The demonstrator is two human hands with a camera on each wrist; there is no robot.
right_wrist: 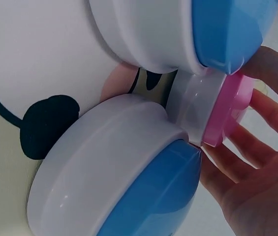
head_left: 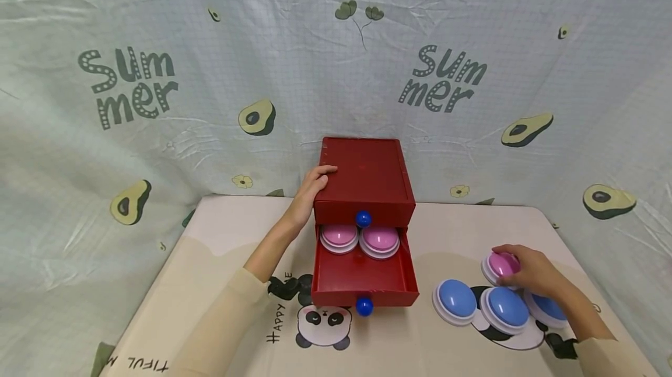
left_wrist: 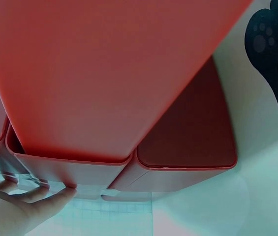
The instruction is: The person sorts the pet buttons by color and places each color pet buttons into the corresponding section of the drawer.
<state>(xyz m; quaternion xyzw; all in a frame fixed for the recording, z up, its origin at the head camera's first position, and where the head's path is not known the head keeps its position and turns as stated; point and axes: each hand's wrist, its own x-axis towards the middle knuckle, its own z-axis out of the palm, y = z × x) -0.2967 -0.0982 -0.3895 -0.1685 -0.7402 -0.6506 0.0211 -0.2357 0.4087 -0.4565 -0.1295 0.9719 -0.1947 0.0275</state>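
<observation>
A red drawer cabinet (head_left: 362, 173) stands with its lower drawer (head_left: 362, 276) pulled out. Two pink push buttons (head_left: 339, 236) on white bases sit side by side at the back of that drawer. My left hand (head_left: 311, 190) rests against the cabinet's upper left edge; in the left wrist view its fingers (left_wrist: 55, 199) lie along the red wall. On the right of the table, my right hand (head_left: 535, 272) holds another pink push button (right_wrist: 227, 108), thumb and fingers around its dome. Blue push buttons (head_left: 457, 299) with white bases stand close to this hand, one partly hidden under it.
Blue knobs (head_left: 364, 307) stick out from the drawer fronts. The light table (head_left: 425, 353) carries a printed panda (head_left: 324, 327) in front of the drawer. A hanging cloth (head_left: 294, 62) with avocado prints rises behind and at both sides.
</observation>
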